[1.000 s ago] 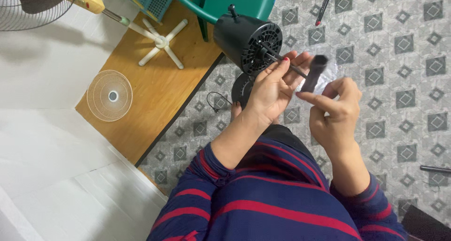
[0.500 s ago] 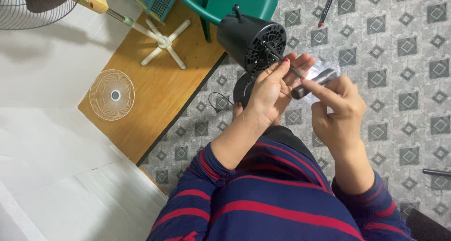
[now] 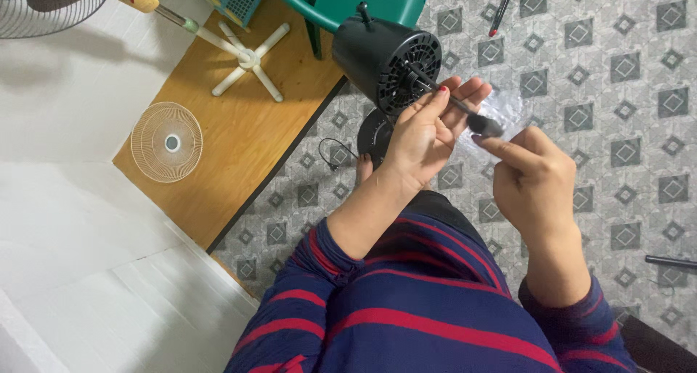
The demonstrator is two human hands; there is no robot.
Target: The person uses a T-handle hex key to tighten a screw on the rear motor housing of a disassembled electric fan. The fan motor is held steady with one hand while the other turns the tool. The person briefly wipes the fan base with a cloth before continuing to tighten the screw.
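- The left hand (image 3: pixel 421 137), at upper centre of the frame, pinches the thin metal shaft (image 3: pixel 435 90) jutting from a black fan motor housing (image 3: pixel 385 57).
- The right hand (image 3: pixel 534 180) closes finger and thumb on a small dark cap (image 3: pixel 485 124) at the shaft's tip.
- The housing is a ribbed plastic drum with a vented face.
- The cap is blurred; its shape is unclear, and something clear and glossy behind it is hard to make out.
- A white wire fan grille (image 3: pixel 167 142) lies on the wooden board (image 3: pixel 239 148) at left.
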